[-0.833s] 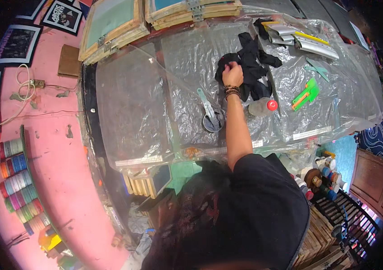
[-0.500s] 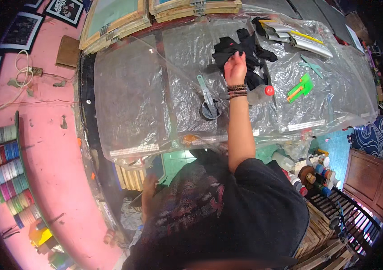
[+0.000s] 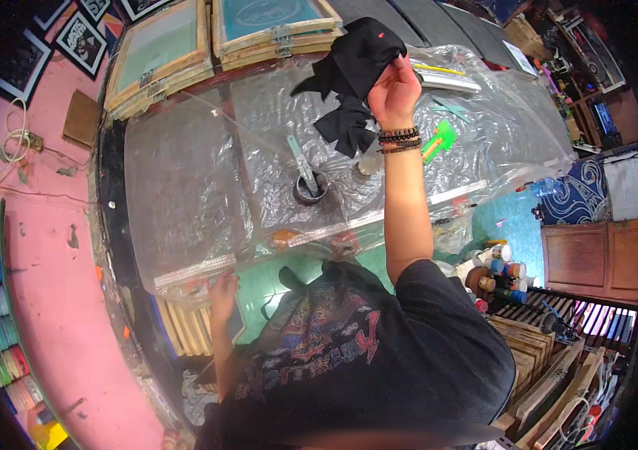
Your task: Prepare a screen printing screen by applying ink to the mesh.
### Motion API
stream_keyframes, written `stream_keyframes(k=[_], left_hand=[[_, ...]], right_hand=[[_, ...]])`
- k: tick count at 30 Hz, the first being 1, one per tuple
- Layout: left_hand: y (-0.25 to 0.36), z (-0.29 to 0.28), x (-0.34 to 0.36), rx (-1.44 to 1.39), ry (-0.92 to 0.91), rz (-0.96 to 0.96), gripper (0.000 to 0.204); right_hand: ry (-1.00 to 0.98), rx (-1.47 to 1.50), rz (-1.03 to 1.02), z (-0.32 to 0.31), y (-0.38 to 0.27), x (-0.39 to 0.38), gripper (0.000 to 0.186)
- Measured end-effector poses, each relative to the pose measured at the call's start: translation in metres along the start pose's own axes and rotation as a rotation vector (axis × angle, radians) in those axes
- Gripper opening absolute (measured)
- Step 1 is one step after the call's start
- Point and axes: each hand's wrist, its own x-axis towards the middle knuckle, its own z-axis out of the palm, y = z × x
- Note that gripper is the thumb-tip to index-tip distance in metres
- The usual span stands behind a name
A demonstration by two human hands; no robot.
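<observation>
My right hand point(image 3: 395, 96) is raised over the far part of the table, gripping a black cloth point(image 3: 358, 58) with a small red mark on it. The cloth hangs loosely to the left of my fingers. Below it, more black cloth point(image 3: 346, 127) lies crumpled on the plastic sheet. A dark cup point(image 3: 310, 190) with a pale spatula point(image 3: 298, 156) leaning in it stands left of my right wrist. Beside that wrist is a clear bottle point(image 3: 368, 164), partly hidden. My left hand point(image 3: 224, 295) hangs by the near table edge, fingers loosely apart, holding nothing visible.
Clear plastic point(image 3: 184, 169) covers the table. Wood-framed screens point(image 3: 274, 39) are stacked at the back left. Right of my forearm lie a green and orange scraper point(image 3: 440, 140) and pale blue-green strips point(image 3: 451, 110). Paint jars point(image 3: 513, 271) and wooden frames point(image 3: 540, 382) stand at the right.
My right hand has lifted the black cloth up from the pile, away from the table. My left hand has risen toward the near table edge. The whole view has shifted.
</observation>
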Motion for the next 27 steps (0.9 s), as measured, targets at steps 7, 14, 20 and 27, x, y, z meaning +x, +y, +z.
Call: stream_keyframes(k=[7, 14, 20, 27], left_hand=[[-0.024, 0.032, -0.015, 0.006, 0.065, -0.039, 0.035], [-0.008, 0.123, -0.055, -0.049, 0.092, -0.395, 0.039], [-0.114, 0.198, -0.144, 0.742, -0.422, -0.207, 0.037], [-0.105, 0.232, -0.226, 0.732, -0.415, -0.139, 0.034]], right_hand=[[0.127, -0.061, -0.163, -0.056, -0.056, 0.045, 0.032], [0.374, -0.259, -0.082, -0.188, -0.159, 0.073, 0.049], [0.334, -0.102, 0.162, -0.330, -0.186, 0.058, 0.043], [0.272, -0.008, 0.344, -0.393, -0.205, 0.041, 0.040]])
